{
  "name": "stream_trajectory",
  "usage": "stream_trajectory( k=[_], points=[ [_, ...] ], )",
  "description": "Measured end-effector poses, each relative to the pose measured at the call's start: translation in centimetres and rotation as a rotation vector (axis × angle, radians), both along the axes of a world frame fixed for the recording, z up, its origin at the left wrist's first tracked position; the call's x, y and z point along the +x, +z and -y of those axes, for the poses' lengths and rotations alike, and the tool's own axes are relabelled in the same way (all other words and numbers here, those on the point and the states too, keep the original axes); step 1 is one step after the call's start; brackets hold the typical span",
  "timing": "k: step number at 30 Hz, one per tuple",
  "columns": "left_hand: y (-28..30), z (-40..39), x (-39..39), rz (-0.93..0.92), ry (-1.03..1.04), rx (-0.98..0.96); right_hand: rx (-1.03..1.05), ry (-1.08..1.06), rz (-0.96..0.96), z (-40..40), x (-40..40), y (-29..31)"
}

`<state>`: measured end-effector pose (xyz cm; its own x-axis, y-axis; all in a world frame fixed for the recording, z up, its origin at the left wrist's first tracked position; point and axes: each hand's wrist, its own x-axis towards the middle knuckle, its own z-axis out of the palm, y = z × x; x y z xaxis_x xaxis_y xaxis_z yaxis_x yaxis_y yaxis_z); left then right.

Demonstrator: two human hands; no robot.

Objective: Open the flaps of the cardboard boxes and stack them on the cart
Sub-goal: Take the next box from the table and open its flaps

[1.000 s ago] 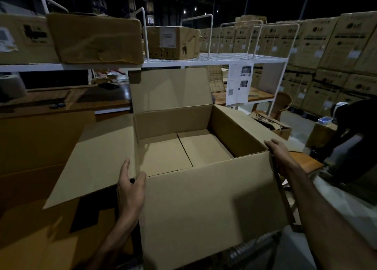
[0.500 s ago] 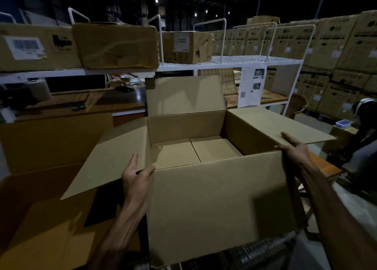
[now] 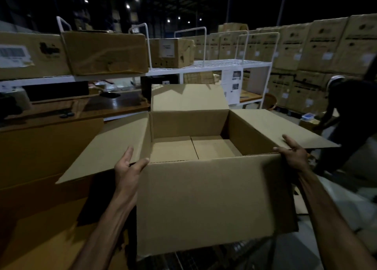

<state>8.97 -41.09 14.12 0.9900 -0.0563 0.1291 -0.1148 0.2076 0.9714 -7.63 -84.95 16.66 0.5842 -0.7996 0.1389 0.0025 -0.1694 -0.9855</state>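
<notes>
Now the cardboard box is held up in front of the person, mouth upward, with all four flaps folded out and its inside bare. The left hand pinches the near left corner, thumb at the rim and fingers on the left flap; the right hand grips the near right corner with fingers spread onto the right flap. To set it down well, I judge both grips should stay level so the box does not rack, and the side flaps should stay clear of neighbours. A wire grid, perhaps the cart, shows below. Counted: one open box in hand, two hands, three sealed boxes on the white shelf, many stacked beyond.
</notes>
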Motion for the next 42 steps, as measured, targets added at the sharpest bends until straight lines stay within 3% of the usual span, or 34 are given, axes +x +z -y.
stream_trajectory(
  k=[10,22,29,42],
  points=[
    [2.8,-7.3,-2.4,0.023,-0.228,-0.048,0.073,-0.181,0.147,-11.3,-8.7,1.3],
    [5.9,-19.4,-8.3,0.093,-0.245,-0.059,-0.053,-0.226,0.249,-24.4,-17.2,3.1],
    [6.3,-26.6,-10.3,0.139,-0.144,-0.032,-0.094,-0.114,0.232,-28.3,-15.4,4.5],
    [6.1,-40.6,-12.7,0.11,0.164,-0.088,-0.066,0.255,0.23,-38.7,-4.5,4.4]
  ],
)
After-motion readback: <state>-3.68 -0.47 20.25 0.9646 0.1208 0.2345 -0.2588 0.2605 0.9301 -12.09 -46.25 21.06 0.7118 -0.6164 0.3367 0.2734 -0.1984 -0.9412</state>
